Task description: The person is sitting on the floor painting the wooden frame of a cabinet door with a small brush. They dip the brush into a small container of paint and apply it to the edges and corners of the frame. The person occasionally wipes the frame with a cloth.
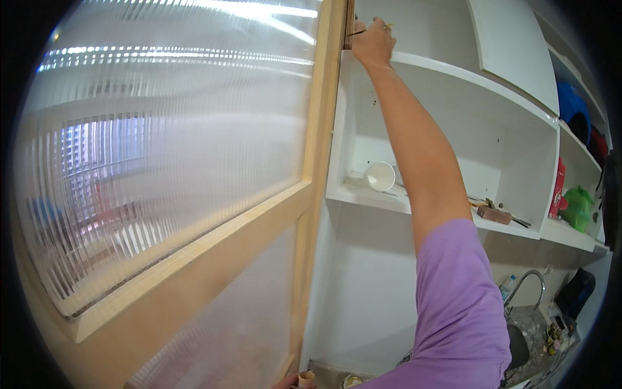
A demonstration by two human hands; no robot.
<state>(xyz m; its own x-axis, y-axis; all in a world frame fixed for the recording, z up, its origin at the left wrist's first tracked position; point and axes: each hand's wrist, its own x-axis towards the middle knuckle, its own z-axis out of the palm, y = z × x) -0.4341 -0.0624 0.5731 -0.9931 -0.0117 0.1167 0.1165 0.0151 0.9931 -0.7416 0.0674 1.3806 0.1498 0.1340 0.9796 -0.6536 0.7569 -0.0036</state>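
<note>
My right arm, in a purple sleeve, reaches up to the top of the white cabinet. There my right hand (pixel 374 44) is closed on a thin brush-like stick (pixel 357 32), its dark tip against the brown edge of the wooden door frame (pixel 348 29). A pale end of the stick pokes out by my fingers. At the lower edge, only a bit of my left hand (pixel 284 383) shows, wrapped against a small tan cup (pixel 306 378) beside the foot of the door frame. What the cup contains is too small to make out.
A light wood door with ribbed clear panels (pixel 194 129) fills the left side. In the white cabinet (pixel 447 123) are a white paper cup (pixel 380 176) on its side and a brown block (pixel 494 214) among small tools. At right are a green bag (pixel 576 209) and a curved faucet (pixel 532 275).
</note>
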